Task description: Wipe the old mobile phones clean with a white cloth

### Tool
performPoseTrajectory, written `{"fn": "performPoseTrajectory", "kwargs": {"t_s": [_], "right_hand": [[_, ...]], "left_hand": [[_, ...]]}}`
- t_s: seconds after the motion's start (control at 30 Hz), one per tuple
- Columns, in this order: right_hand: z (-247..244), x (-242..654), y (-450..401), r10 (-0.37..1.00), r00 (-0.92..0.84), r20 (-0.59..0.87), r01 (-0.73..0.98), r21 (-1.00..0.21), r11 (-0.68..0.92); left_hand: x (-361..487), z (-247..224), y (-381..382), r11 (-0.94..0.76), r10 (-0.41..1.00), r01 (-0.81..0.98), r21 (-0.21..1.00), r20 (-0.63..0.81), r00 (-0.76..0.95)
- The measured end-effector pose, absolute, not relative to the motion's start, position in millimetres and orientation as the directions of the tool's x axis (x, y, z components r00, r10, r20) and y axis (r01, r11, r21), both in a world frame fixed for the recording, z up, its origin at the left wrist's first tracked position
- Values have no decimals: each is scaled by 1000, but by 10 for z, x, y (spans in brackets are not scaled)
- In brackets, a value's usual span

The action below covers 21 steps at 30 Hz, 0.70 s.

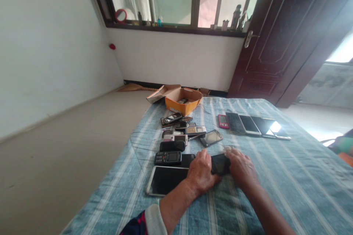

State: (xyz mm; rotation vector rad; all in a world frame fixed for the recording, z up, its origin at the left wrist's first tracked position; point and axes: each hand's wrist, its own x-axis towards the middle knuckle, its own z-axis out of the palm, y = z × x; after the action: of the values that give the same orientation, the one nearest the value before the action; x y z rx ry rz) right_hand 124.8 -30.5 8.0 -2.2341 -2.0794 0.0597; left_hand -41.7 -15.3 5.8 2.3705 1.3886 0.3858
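A pale-cuffed sleeve (154, 220) lies nearest, on the left arm over the striped blue surface (289, 180). The left hand (201, 169) has its fingers curled around the left end of a dark phone (219, 164), which lies between the two hands, flat or nearly so. The right hand (242, 167) pinches a pale wad (228, 149) against that phone's right end. Just left of the left hand is a white phone (165, 180), partly behind the wrist; beyond it, a keypad phone (168, 158). Farther off, more phones (195, 130) lie clustered before an open orange box (180, 108). A red phone (223, 121) begins a row at right.
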Motion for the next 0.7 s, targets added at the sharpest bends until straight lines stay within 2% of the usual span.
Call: {"fn": "performPoseTrajectory", "kwargs": {"t_s": [0.33,0.7], "right_hand": [[-25,1275,-581,993,77,87,997,-4,-77],[-234,1245,-855,977,34,212,997,55,-47]], "left_hand": [[-409,44,-146,-465,876,784,412,85,475],[-395,58,-155,-462,879,792,400,87,469]]}}
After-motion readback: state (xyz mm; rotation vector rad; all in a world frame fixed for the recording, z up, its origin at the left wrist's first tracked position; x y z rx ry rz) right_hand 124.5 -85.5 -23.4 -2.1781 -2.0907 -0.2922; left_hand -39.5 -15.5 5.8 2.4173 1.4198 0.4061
